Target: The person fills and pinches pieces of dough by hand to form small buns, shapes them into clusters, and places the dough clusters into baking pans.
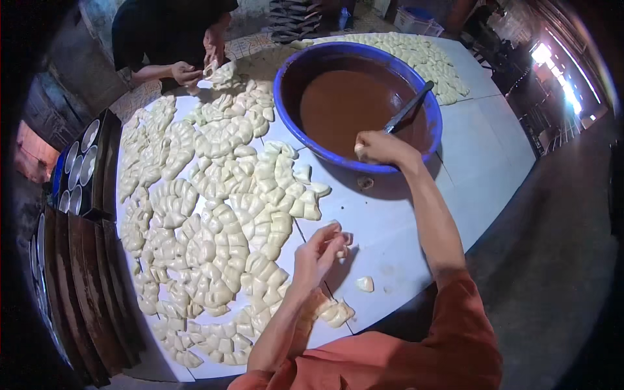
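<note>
Dough pieces [220, 244] spread lengthwise away along the bench [491, 143], left of the nearer left hand [315, 257], which pinches a small pale lump [348, 239]; the right hand [388, 148] curls over the near side of the blue basin [338, 160] (whether it grips anything, I cannot tell)

White desk [484, 153] here, pale dough pieces [218, 244] crowding the left, blue basin [335, 158] farther back, second dough spread [432, 62] behind that, small chunk [365, 284] up front
</note>
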A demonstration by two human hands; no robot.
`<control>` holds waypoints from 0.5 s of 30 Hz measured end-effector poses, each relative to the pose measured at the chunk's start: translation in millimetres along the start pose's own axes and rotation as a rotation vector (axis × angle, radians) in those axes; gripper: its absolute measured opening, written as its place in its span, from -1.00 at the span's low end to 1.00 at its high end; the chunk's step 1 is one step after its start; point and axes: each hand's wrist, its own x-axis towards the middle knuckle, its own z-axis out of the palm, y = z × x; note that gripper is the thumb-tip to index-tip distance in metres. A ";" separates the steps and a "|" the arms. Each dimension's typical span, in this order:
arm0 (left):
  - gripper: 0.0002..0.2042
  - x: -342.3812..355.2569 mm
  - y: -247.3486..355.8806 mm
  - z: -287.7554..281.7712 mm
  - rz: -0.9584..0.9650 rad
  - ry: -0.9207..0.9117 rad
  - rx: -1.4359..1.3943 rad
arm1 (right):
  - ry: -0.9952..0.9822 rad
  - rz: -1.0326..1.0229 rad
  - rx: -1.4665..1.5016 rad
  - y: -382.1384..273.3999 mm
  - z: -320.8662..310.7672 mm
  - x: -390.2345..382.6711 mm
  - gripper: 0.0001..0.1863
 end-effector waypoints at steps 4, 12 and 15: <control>-0.64 -1.8 11.8 -4.5 -0.012 -0.034 0.215 | -0.134 0.095 -0.160 -2.5 -15.4 -5.6 -0.67; -0.68 9.1 15.3 8.9 0.006 -0.057 0.187 | 0.146 0.085 0.419 -24.8 -17.0 -46.0 -0.79; -0.65 26.8 32.7 24.8 -0.056 -0.111 0.098 | 0.271 -0.023 0.977 -23.8 -0.2 -69.8 -0.85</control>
